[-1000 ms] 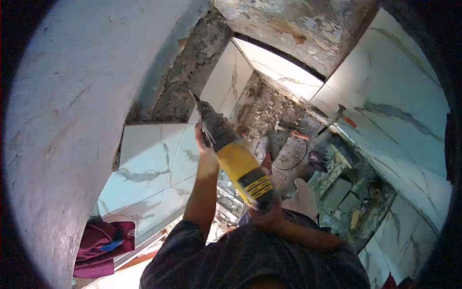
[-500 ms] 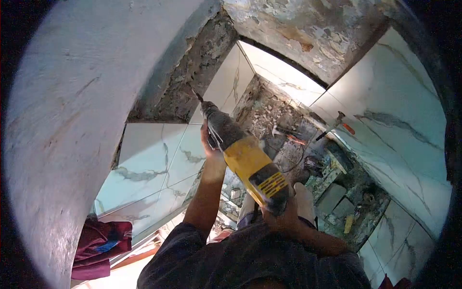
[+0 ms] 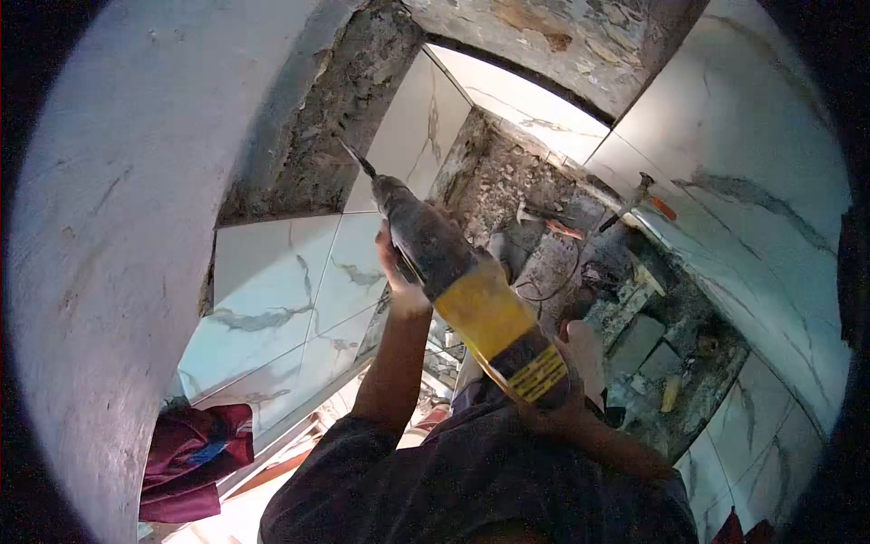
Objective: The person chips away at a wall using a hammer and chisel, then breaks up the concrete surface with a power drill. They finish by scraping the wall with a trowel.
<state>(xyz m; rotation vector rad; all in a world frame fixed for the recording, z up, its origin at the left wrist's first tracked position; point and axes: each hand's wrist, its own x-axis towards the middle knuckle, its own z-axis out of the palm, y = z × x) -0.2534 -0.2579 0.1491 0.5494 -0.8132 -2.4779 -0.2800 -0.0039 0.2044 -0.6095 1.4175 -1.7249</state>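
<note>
A yellow and black power drill (image 3: 485, 304) with a long pointed bit runs diagonally across the middle of the view. My left hand (image 3: 395, 263) is wrapped round its front part, just behind the nose. At the rear end, my right hand (image 3: 562, 403) grips the drill, mostly hidden by its body. The bit's tip is at or close to the rough bare patch of wall (image 3: 317, 150) above the marbled tiles (image 3: 272, 272); whether it touches cannot be made out.
A hammer with an orange handle (image 3: 548, 220) lies on the rubble floor (image 3: 507, 172). Another hammer (image 3: 634, 199) rests by the right tiled wall (image 3: 752, 208). Broken pieces lie at lower right. A maroon cloth (image 3: 195, 462) hangs at lower left.
The view has shifted slightly. The drill's front and bit sit a little higher and further left in view, its rear lower and further right. Both hands still hold it.
</note>
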